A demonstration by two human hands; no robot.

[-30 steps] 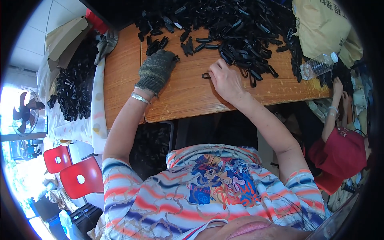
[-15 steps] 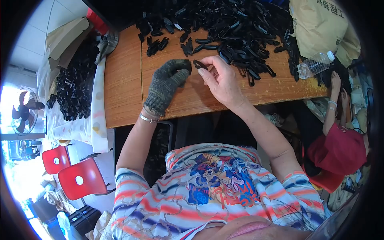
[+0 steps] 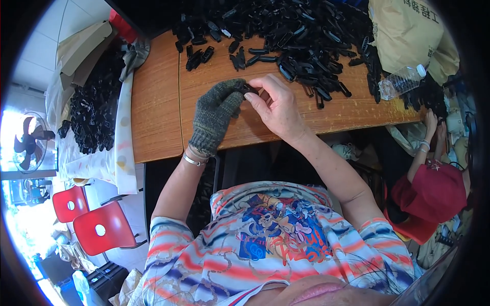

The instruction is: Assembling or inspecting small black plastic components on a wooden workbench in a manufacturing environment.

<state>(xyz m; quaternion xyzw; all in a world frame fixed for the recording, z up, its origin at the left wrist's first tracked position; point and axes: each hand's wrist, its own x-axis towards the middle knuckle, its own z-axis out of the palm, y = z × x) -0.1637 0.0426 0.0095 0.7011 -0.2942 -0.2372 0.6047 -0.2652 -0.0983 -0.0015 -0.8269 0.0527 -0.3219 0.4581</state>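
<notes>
A small, dark plastic piece (image 3: pixel 250 88) is pinched between my two hands above the wooden table (image 3: pixel 158 102); fingers cover most of it. My left hand (image 3: pixel 214 115), in a dark green-grey knitted glove, closes its fingertips on the piece's left end. The bare thumb and forefinger of my right hand (image 3: pixel 280 107) grip the other end. Just beyond my hands lie a few loose black plastic pieces (image 3: pixel 238 61), long and narrow. Behind them spreads a large heap of similar black pieces (image 3: pixel 301 38), some with open frames.
At the right stand a tan sack (image 3: pixel 403 35) and a lying clear plastic bottle (image 3: pixel 403 82). A co-worker in a dark red cap (image 3: pixel 434 191) handles black pieces at the table's right end. More black parts (image 3: pixel 97 112) fill the left side, near red chairs (image 3: pixel 104 227) and a fan (image 3: pixel 33 143).
My left hand has moved up and right to meet the piece in my right hand, and its fingers have closed on it. The co-worker's hands have shifted slightly downward.
</notes>
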